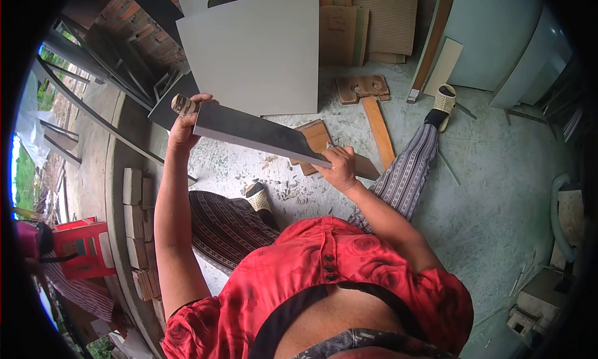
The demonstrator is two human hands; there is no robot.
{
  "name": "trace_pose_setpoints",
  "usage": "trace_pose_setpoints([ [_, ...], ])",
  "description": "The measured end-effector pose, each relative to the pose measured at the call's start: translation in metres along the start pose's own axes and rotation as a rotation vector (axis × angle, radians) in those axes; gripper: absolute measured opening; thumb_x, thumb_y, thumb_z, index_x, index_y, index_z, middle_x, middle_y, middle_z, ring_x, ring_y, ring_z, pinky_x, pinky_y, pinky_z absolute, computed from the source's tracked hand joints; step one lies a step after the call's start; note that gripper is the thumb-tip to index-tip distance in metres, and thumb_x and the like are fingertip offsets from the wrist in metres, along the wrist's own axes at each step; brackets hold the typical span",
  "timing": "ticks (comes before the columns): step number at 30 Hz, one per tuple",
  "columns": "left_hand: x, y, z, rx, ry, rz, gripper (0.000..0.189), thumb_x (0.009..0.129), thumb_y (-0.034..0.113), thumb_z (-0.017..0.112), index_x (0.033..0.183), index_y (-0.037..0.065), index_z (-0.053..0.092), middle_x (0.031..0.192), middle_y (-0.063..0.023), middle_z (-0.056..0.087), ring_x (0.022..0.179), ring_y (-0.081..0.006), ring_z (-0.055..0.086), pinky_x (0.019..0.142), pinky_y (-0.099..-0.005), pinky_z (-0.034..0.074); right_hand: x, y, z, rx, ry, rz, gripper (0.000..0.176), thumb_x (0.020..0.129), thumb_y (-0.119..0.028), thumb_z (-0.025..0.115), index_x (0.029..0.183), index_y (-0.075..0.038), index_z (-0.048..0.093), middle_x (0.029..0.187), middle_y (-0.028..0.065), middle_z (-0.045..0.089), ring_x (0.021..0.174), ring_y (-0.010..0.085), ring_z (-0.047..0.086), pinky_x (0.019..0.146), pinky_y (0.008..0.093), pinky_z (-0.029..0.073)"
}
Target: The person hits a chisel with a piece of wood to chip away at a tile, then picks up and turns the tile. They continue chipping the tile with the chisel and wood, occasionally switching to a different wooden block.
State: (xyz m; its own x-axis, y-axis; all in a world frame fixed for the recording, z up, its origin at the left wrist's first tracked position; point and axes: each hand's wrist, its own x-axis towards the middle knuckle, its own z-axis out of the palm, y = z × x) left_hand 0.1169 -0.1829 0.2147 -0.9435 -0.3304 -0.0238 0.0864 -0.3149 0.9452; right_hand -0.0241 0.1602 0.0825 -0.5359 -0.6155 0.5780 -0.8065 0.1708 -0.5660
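Observation:
A long dark grey board [252,127] with a paler edge is held up in front of me, slanting down from left to right. My left hand [185,123] is closed round its upper left end. By those fingers shows a small rounded brown-and-white piece [182,104]; I cannot make out what it is. My right hand [339,169] grips the lower right end, thumb on top. Beneath, a brown wooden board [316,135] on the floor is partly hidden by the grey one. Small chips [293,191] are scattered on the floor between my feet.
A large pale panel [255,54] leans at the back, beside cardboard [389,23]. A wooden piece with holes [362,88] and a plank [379,132] lie ahead. To the left stand a red plastic stool [81,250], stacked bricks [134,216] and another person's striped leg [81,290].

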Motion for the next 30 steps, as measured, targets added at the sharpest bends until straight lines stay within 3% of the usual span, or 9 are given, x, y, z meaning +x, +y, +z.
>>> trace_pose_setpoints([
  [1,0.001,0.0,0.0,-0.01,-0.05,0.007,0.065,0.064,0.019,0.072,0.122,0.006,0.046,0.106,-0.0095,0.058,0.094,-0.0223,0.059,0.086,-0.0353,0.048,-0.001,0.002,-0.001,0.002,-0.006,-0.004,0.02,0.065,-0.023,0.075,0.07,-0.011,0.059,0.062,0.0034,0.054,0.064,0.0227,0.055,0.066,0.0349,0.036],
  [3,0.002,-0.002,0.0,-0.055,-0.092,-0.015,0.058,0.067,0.019,0.072,0.118,0.007,0.047,0.105,-0.0093,0.057,0.094,-0.0229,0.059,0.084,-0.04,0.049,-0.002,0.013,0.0,0.305,-0.288,0.406,0.024,0.071,-0.029,0.075,0.071,-0.008,0.063,0.058,0.0047,0.057,0.054,0.0193,0.055,0.056,0.033,0.041],
  [5,0.006,-0.008,0.006,0.013,0.07,-0.086,0.047,0.074,0.017,0.069,0.115,0.008,0.047,0.103,-0.0089,0.058,0.092,-0.0226,0.06,0.081,-0.0435,0.05,0.0,0.02,0.006,0.484,-0.247,0.389,0.032,0.074,-0.036,0.073,0.071,-0.005,0.064,0.054,0.0044,0.056,0.047,0.0134,0.054,0.046,0.0287,0.041],
  [7,0.009,-0.01,0.019,0.009,0.157,-0.071,0.038,0.08,0.011,0.063,0.114,0.008,0.046,0.095,-0.0066,0.06,0.086,-0.0209,0.061,0.076,-0.0445,0.052,0.006,0.022,0.005,0.762,-0.444,0.684,0.037,0.074,-0.04,0.073,0.072,-0.004,0.064,0.052,0.0022,0.054,0.047,0.0094,0.051,0.045,0.0255,0.04],
  [16,0.019,-0.027,0.056,0.271,0.503,-0.085,0.014,0.077,0.011,0.065,0.088,0.005,0.058,0.08,-0.0048,0.066,0.06,-0.0125,0.056,0.053,-0.0317,0.05,-0.004,0.044,0.031,0.712,-0.404,0.797,0.044,0.079,-0.046,0.067,0.073,-0.003,0.059,0.054,0.0022,0.052,0.049,0.0089,0.049,0.048,0.0226,0.04],
  [17,0.018,-0.026,0.066,0.258,0.517,-0.068,0.014,0.076,0.012,0.069,0.08,0.007,0.057,0.065,-0.0005,0.054,0.047,-0.0097,0.047,0.048,-0.0299,0.05,-0.005,0.046,0.033,0.69,-0.366,0.833,0.044,0.078,-0.047,0.068,0.075,-0.004,0.059,0.055,0.0023,0.052,0.049,0.0088,0.049,0.048,0.0228,0.04],
  [24,0.021,-0.037,0.065,0.335,0.519,-0.078,0.011,0.075,0.012,0.068,0.078,0.003,0.063,0.068,-0.0024,0.058,0.053,-0.0112,0.051,0.048,-0.0289,0.045,-0.01,0.04,0.046,0.462,-0.237,0.778,0.052,0.072,-0.052,0.071,0.08,-0.002,0.061,0.06,0.0005,0.052,0.051,0.0078,0.047,0.047,0.0222,0.037],
  [26,0.022,-0.037,0.066,0.343,0.51,-0.072,0.011,0.075,0.012,0.069,0.078,0.003,0.064,0.067,-0.0017,0.057,0.053,-0.011,0.051,0.047,-0.0284,0.045,-0.006,0.038,0.042,0.359,-0.338,0.854,0.068,0.065,-0.062,0.068,0.084,0.004,0.063,0.082,0.0171,0.065,0.081,0.0272,0.062,0.074,0.0328,0.046],
  [30,0.021,-0.034,0.071,0.372,0.539,-0.103,0.011,0.074,0.012,0.07,0.077,0.004,0.064,0.067,-0.0022,0.057,0.054,-0.0108,0.052,0.048,-0.0272,0.045,-0.007,0.042,0.043,0.363,-0.37,0.886,0.067,0.065,-0.061,0.068,0.084,0.004,0.063,0.083,0.0174,0.065,0.081,0.0278,0.063,0.074,0.0326,0.046],
])
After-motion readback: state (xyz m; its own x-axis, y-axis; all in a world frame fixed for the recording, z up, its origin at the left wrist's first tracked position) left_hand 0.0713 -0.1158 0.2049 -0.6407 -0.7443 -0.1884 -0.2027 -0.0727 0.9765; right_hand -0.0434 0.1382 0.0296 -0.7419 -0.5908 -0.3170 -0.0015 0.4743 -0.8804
